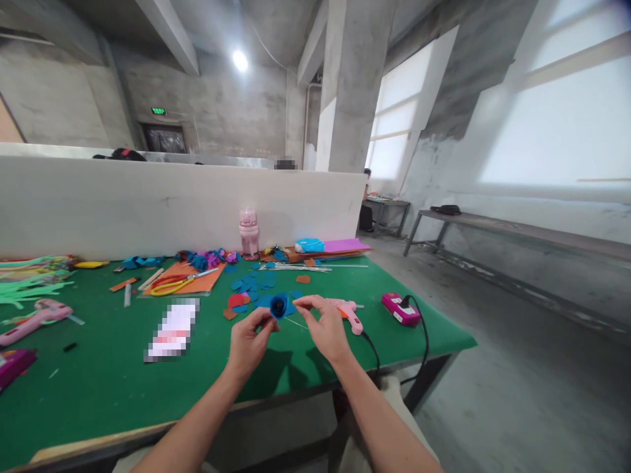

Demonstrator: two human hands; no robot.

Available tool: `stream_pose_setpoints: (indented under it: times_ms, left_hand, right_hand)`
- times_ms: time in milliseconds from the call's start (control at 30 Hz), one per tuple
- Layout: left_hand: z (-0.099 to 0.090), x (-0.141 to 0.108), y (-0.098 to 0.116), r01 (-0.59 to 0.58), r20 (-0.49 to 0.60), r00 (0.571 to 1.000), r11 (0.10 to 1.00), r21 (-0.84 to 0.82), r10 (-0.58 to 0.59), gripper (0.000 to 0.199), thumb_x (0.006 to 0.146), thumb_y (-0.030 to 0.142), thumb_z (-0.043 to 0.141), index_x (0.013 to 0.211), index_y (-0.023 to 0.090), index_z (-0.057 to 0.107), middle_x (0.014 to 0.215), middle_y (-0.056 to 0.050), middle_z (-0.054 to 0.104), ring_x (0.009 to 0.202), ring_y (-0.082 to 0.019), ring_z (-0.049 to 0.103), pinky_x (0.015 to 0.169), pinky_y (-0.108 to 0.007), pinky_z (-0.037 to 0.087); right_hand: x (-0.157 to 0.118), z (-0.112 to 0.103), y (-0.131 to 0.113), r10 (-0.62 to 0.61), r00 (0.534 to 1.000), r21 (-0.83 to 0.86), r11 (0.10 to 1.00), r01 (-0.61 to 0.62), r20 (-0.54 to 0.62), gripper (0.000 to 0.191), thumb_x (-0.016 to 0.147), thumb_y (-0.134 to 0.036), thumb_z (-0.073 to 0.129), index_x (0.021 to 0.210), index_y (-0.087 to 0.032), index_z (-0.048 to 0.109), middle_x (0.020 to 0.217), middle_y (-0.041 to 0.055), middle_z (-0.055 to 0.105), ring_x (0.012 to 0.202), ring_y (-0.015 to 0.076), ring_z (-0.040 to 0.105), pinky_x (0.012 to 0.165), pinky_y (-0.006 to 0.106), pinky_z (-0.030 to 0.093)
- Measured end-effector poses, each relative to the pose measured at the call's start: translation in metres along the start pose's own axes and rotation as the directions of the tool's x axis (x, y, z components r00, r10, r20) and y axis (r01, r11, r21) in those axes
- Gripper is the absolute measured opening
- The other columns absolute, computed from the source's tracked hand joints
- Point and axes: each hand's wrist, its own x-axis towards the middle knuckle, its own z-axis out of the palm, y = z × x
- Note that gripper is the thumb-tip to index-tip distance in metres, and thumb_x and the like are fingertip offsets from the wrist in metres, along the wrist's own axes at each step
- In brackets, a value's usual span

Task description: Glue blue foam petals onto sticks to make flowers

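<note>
My left hand (250,340) pinches a dark blue handmade flower (279,305), its rolled petals turned up above the table. Close by on the flower's right is my right hand (323,323), with thumb and fingertips drawn together; anything between them is too small to make out. A pink glue gun (351,316) lies just beyond my right wrist, its black cord running off the table's front edge. Behind the flower, loose blue petal pieces (245,284) are scattered, with a few red and brown ones (238,300) beside them.
On the green table (197,387) lie yellow-handled scissors (175,282), a blurred white rectangle (173,330) and a second pink glue gun (42,318). A magenta power socket (400,309) sits at right. A pink bottle (249,233) stands against the white partition (148,203).
</note>
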Motion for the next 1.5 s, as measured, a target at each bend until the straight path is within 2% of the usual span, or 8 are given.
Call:
stream_pose_setpoints:
  times_ms: [167, 433, 567, 833, 1200, 1367, 1433, 1500]
  left_hand:
    - [0.0, 0.0, 0.004, -0.008, -0.024, 1.0, 1.0, 0.011, 0.008, 0.012, 0.075, 0.03, 0.058, 0.078, 0.021, 0.065, 0.062, 0.0, 0.064, 0.06, -0.015, 0.059, 0.061, -0.023, 0.043]
    - [0.005, -0.002, -0.001, 0.002, 0.055, 0.998, 1.0, -0.029, -0.001, 0.012, 0.074, 0.028, 0.057, 0.08, 0.021, 0.065, 0.067, -0.001, 0.065, 0.062, -0.015, 0.058, 0.062, -0.023, 0.043]
    - [0.006, -0.003, 0.0, 0.014, 0.078, 0.997, 1.0, -0.017, -0.013, 0.011, 0.073, 0.026, 0.058, 0.078, 0.02, 0.065, 0.068, -0.001, 0.065, 0.065, -0.016, 0.059, 0.064, -0.024, 0.044]
    - [0.009, -0.004, 0.009, 0.02, 0.049, 0.999, 1.0, -0.01, -0.019, 0.01, 0.072, 0.026, 0.057, 0.073, 0.021, 0.065, 0.06, 0.0, 0.063, 0.057, -0.014, 0.056, 0.058, -0.022, 0.041]
    - [0.009, -0.005, 0.006, -0.016, 0.086, 0.996, 0.999, 0.041, 0.012, 0.011, 0.076, 0.025, 0.054, 0.077, 0.02, 0.064, 0.061, 0.0, 0.063, 0.058, -0.014, 0.058, 0.058, -0.022, 0.041]
    - [0.008, -0.001, 0.009, 0.156, 0.104, 0.984, 0.978, -0.137, -0.142, 0.011, 0.073, 0.029, 0.06, 0.073, 0.018, 0.062, 0.063, -0.001, 0.065, 0.054, -0.012, 0.057, 0.056, -0.022, 0.042]
    - [0.006, 0.003, 0.008, 0.297, 0.155, 0.953, 0.9, -0.32, -0.259, 0.014, 0.072, 0.031, 0.062, 0.072, 0.017, 0.059, 0.068, -0.002, 0.066, 0.051, -0.011, 0.056, 0.054, -0.022, 0.043]
    - [0.003, 0.007, 0.007, 0.413, 0.23, 0.911, 0.779, -0.471, -0.343, 0.016, 0.071, 0.03, 0.064, 0.073, 0.015, 0.058, 0.071, -0.002, 0.067, 0.049, -0.008, 0.054, 0.051, -0.02, 0.041]
  right_hand:
    - [0.0, 0.0, 0.001, 0.004, 0.997, 0.019, 1.0, -0.005, 0.08, 0.013, 0.08, -0.028, 0.053, 0.08, -0.019, 0.063, 0.065, -0.0009, 0.063, 0.065, 0.0141, 0.059, 0.068, 0.028, 0.046]
    - [0.0, -0.002, -0.008, -0.1, 0.981, 0.139, 0.987, 0.077, 0.168, 0.046, 0.07, -0.028, 0.067, 0.114, -0.023, 0.054, 0.107, 0.0044, 0.06, 0.092, 0.0159, 0.057, 0.085, 0.03, 0.045]
    - [0.0, -0.001, -0.012, -0.107, 0.974, 0.118, 0.989, 0.085, 0.2, 0.039, 0.072, -0.028, 0.065, 0.109, -0.023, 0.057, 0.107, 0.0042, 0.061, 0.097, 0.0173, 0.057, 0.087, 0.031, 0.044]
    - [-0.002, 0.003, -0.011, -0.129, 0.986, -0.04, 0.99, 0.134, 0.102, 0.018, 0.071, -0.029, 0.066, 0.087, -0.02, 0.063, 0.086, 0.0034, 0.065, 0.082, 0.0175, 0.059, 0.076, 0.029, 0.046]
    - [-0.001, 0.001, -0.014, -0.108, 0.991, 0.015, 0.994, 0.108, 0.073, 0.011, 0.073, -0.029, 0.064, 0.081, -0.02, 0.065, 0.082, 0.0022, 0.065, 0.08, 0.0161, 0.058, 0.075, 0.028, 0.045]
    - [0.003, 0.001, -0.005, 0.051, 0.995, 0.261, 0.963, -0.071, 0.083, 0.037, 0.07, -0.04, 0.065, 0.102, -0.022, 0.061, 0.096, 0.0045, 0.064, 0.083, 0.0163, 0.059, 0.079, 0.03, 0.046]
    - [0.006, 0.002, 0.004, 0.205, 0.976, 0.448, 0.867, -0.218, 0.078, 0.041, 0.076, -0.047, 0.055, 0.107, -0.02, 0.059, 0.101, 0.0068, 0.063, 0.08, 0.0154, 0.06, 0.078, 0.031, 0.047]
    - [0.007, 0.002, 0.013, 0.359, 0.93, 0.571, 0.75, -0.334, 0.072, 0.041, 0.079, -0.051, 0.047, 0.09, -0.016, 0.065, 0.096, 0.0092, 0.065, 0.078, 0.0158, 0.061, 0.076, 0.031, 0.047]
